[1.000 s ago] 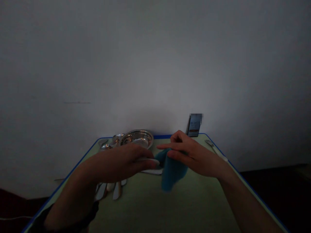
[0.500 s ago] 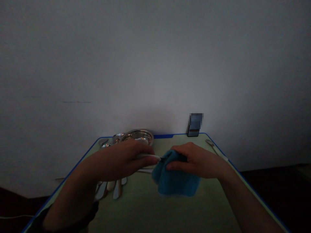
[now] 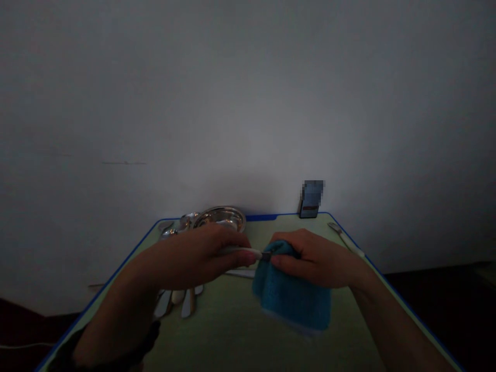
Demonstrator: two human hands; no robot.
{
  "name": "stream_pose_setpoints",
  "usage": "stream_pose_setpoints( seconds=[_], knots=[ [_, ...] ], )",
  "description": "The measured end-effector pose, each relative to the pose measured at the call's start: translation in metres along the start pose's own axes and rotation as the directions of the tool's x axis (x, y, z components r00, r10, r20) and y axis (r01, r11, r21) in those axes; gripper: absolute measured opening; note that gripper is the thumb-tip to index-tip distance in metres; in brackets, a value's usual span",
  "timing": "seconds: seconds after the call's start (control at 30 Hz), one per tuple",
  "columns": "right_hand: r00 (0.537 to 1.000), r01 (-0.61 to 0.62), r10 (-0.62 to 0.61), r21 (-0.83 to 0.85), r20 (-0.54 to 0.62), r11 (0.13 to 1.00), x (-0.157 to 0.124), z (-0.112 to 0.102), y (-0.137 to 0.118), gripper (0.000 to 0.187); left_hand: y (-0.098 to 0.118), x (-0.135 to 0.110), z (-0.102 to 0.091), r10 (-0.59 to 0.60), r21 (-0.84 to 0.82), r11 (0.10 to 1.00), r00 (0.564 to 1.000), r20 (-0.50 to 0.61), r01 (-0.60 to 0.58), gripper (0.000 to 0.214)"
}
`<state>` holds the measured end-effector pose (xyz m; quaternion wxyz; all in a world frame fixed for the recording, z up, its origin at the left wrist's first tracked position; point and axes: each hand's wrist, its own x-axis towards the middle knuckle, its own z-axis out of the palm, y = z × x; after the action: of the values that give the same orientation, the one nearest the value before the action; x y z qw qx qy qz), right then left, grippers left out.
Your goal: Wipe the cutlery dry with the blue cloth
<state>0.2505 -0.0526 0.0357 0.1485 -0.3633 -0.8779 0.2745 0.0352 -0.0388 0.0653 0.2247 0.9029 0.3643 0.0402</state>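
My left hand (image 3: 211, 256) is closed around the white handle (image 3: 251, 252) of a piece of cutlery, held level above the table. A short stretch of its dark metal neck shows between my hands. My right hand (image 3: 313, 256) pinches a blue cloth (image 3: 296, 305) over the metal end, so the kind of cutlery stays hidden. The cloth's loose part hangs down below my fingers. Under my hands lies another pale handle (image 3: 242, 273) on the table, partly covered from view.
On the green, blue-edged table (image 3: 217, 341), several cutlery handles (image 3: 187, 304) lie beside my left forearm. A shiny metal bowl (image 3: 236, 219) and spoons (image 3: 169, 234) are at the back left. A phone (image 3: 309, 209) leans on the wall; white-handled cutlery (image 3: 352, 246) lies along the right edge.
My right hand and the cloth have shifted slightly right along the cutlery, baring more of its metal neck. The hanging cloth has swung right. My left hand has moved only a little right.
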Motion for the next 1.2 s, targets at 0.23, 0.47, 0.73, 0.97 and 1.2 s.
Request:
stream_pose_setpoints(
  seconds=[0.23,0.47,0.73,0.97,1.2],
  knots=[
    [1.0,0.005,-0.005,-0.005,0.029,1.0,-0.001,-0.001,0.005,0.018,-0.003,0.002,0.001,-0.012,0.019,1.0,1.0,0.0,0.012,0.04],
    [0.999,-0.041,0.04,0.02,0.021,0.999,0.0,0.0,0.005,0.035,-0.001,0.002,0.002,-0.009,0.003,1.0,1.0,0.027,0.009,0.041],
    [0.998,0.043,-0.044,-0.042,-0.04,0.998,-0.001,0.0,0.003,0.026,-0.001,0.003,0.003,-0.01,-0.004,1.0,1.0,-0.009,0.01,0.039],
    [0.968,0.077,-0.114,-0.17,-0.223,0.983,-0.001,-0.003,0.005,0.017,-0.009,0.005,0.006,-0.048,-0.005,0.999,0.986,-0.157,0.048,0.035],
    [0.993,-0.073,0.07,-0.027,-0.097,0.997,-0.003,-0.006,0.006,0.033,-0.012,0.004,0.006,-0.009,-0.022,1.0,0.991,-0.137,0.006,0.028]
  ],
)
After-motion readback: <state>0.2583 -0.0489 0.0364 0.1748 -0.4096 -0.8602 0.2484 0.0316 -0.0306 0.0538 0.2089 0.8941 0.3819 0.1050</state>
